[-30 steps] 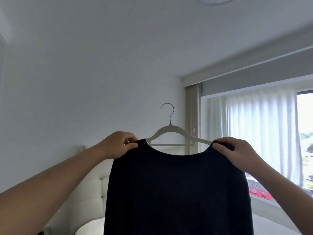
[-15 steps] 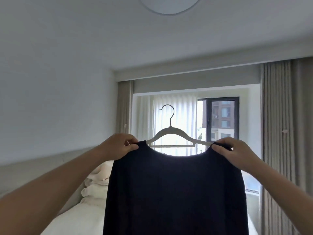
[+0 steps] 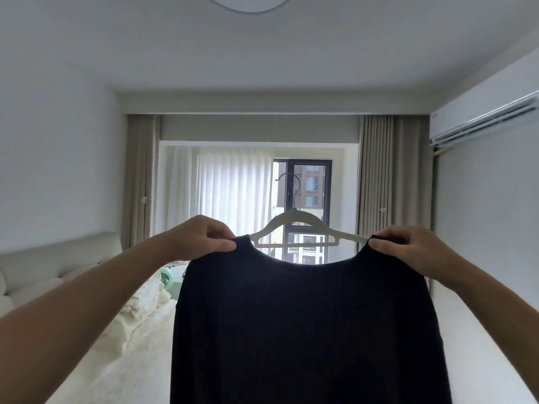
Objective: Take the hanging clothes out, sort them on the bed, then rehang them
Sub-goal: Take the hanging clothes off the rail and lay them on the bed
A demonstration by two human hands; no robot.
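A dark sweater point(image 3: 306, 330) hangs at the centre of the view, held up at arm's length and filling the frame from the middle down to 6 o'clock. The left hand point(image 3: 201, 242), at about 10 o'clock from the garment's neckline, pinches the left shoulder between thumb and curled fingers; the right hand point(image 3: 405, 249), at about 2 o'clock from it, has its grip closed on the right shoulder the same way. A white hanger point(image 3: 294, 231) sits inside the neck opening, its arms running under the fabric toward both hands and its metal hook pointing up to 12 o'clock. Behind, the bed point(image 3: 131, 345) stretches from 7 to 9 o'clock with rumpled white bedding. A window point(image 3: 303, 185) with sheer curtains lies straight ahead, and an air conditioner point(image 3: 481, 118) is mounted on the wall at 2 o'clock.
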